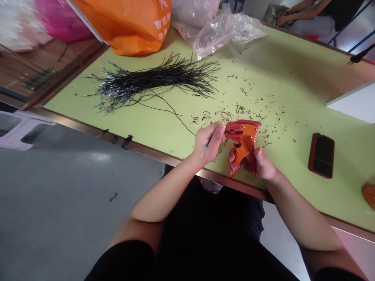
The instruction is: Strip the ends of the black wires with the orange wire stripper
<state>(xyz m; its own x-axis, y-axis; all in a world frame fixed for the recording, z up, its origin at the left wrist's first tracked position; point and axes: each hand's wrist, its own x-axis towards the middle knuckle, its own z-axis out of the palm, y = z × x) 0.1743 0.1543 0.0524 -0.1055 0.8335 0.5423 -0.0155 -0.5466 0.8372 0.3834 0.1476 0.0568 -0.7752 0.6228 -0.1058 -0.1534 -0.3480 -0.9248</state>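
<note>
My right hand (263, 163) grips an orange and red wire stripper (246, 141) by its handles, its jaws pointing left. Pinched in my left hand (209, 143) is a thin black wire (187, 128), held right at the stripper's jaws. A blue-collared end with a bare tip (204, 150) sticks out below the left fingers. The fingers hide how far the wire goes into the jaws. Beyond my hands lies a large bundle of black wires (158, 79), many with blue and metal ends on the left side.
Short wire scraps (240, 109) are scattered over the green table (293, 187). A phone (321, 155) lies to the right. An orange bag (131, 27) and clear plastic bags (225, 31) stand at the back. Another person's hands (281, 19) show beyond the far edge.
</note>
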